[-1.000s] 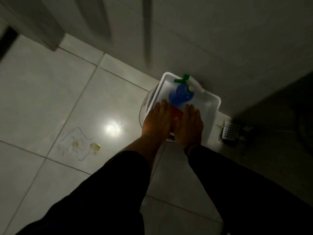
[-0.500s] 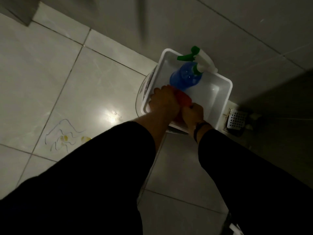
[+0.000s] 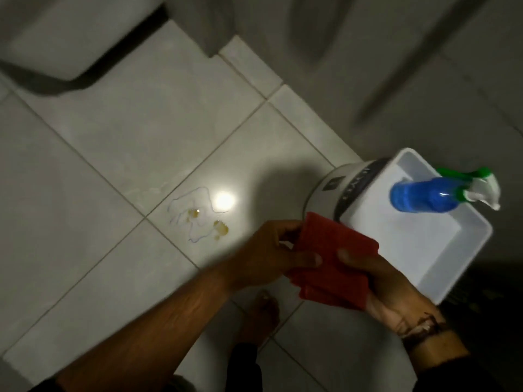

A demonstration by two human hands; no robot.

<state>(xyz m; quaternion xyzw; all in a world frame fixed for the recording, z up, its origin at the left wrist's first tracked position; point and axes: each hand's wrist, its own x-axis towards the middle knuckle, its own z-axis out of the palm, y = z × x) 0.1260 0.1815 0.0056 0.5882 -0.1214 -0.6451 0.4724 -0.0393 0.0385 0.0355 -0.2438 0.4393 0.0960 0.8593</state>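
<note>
A folded red cloth (image 3: 334, 258) is held between both hands just left of a white plastic tub (image 3: 418, 247). My left hand (image 3: 268, 256) grips the cloth's left edge, thumb on top. My right hand (image 3: 387, 284) holds its right side, thumb pressed on the cloth. A blue spray bottle (image 3: 424, 195) with a green and white trigger stands in the tub's far corner. On the pale floor tiles lies a small yellowish spill (image 3: 203, 219) ringed by a blue line.
The tub sits on a round white bucket (image 3: 336, 190) with a dark label. A bare foot (image 3: 260, 318) stands below the hands. A bright light reflection (image 3: 225, 200) shines next to the spill. A white fixture (image 3: 65, 41) stands top left, a wall behind.
Both hands have lifted the red cloth out of the tub and drawn it left and toward me. The view has swung left, showing more floor.
</note>
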